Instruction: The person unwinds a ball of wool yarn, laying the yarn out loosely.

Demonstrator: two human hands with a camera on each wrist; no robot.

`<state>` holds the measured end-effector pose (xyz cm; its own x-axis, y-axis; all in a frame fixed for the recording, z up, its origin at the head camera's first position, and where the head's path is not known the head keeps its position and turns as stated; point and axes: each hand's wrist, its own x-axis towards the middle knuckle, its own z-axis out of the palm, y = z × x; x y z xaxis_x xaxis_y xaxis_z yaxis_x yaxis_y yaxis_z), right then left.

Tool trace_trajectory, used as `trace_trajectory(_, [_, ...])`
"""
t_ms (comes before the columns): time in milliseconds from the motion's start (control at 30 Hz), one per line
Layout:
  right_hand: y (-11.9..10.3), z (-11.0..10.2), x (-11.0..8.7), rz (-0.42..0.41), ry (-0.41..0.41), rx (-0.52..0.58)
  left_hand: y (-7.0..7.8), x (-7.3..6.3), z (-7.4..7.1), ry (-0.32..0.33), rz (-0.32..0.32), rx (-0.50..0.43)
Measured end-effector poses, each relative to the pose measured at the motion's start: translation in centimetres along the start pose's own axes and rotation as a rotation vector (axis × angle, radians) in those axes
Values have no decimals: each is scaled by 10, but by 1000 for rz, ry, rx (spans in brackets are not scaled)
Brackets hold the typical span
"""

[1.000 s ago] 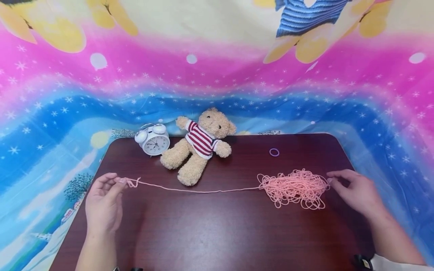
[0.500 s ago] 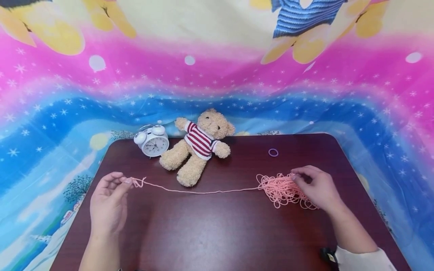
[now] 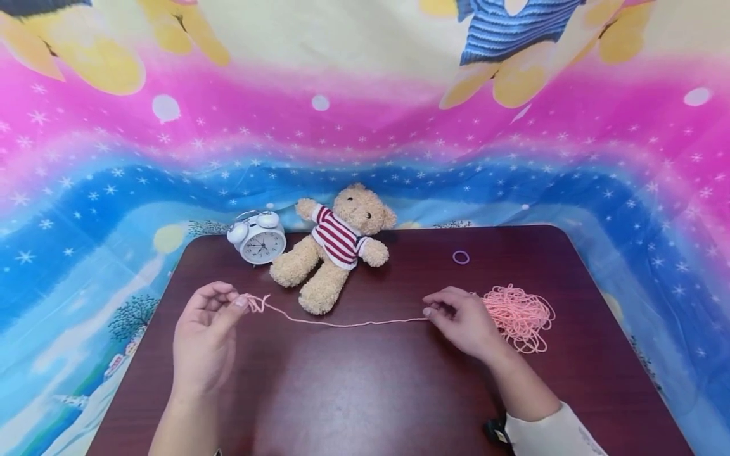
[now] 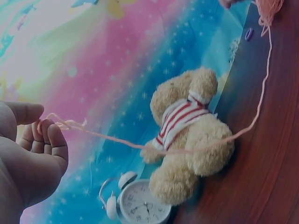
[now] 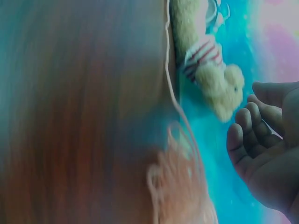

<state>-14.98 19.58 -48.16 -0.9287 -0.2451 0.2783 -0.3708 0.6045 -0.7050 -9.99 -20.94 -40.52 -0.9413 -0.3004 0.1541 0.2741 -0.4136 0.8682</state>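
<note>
My left hand pinches the looped end of a pink yarn strand between thumb and fingers, raised over the table's left side. The strand sags to the right toward a loose tangle of pink yarn. Over the left edge of that tangle hovers my right hand, its fingers loosely bent. In the right wrist view the right hand holds nothing and is apart from the yarn. The left wrist view shows the strand passing in front of the teddy bear.
A teddy bear in a striped shirt leans at the back of the dark wooden table. Beside it stands a white alarm clock. A purple ring lies behind the yarn, and a printed cloth hangs behind the table.
My right hand has moved left from the yarn tangle's far right side, across it, to its left edge. The left hand has shifted right with the yarn end, and the strand sags a little more.
</note>
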Motion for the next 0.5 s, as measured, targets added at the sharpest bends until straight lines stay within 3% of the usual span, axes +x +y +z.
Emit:
trace_trajectory(200, [-16,31,4,2,-54,68,-2,-7,15,-69,-20,16])
trace_trajectory(333, [-26,51,8,7,-81,112,0,-13,24,-147,-6,3])
trace_trajectory(500, [-40,77,12,-47,-105,159,1,-19,36,-257,29,-53])
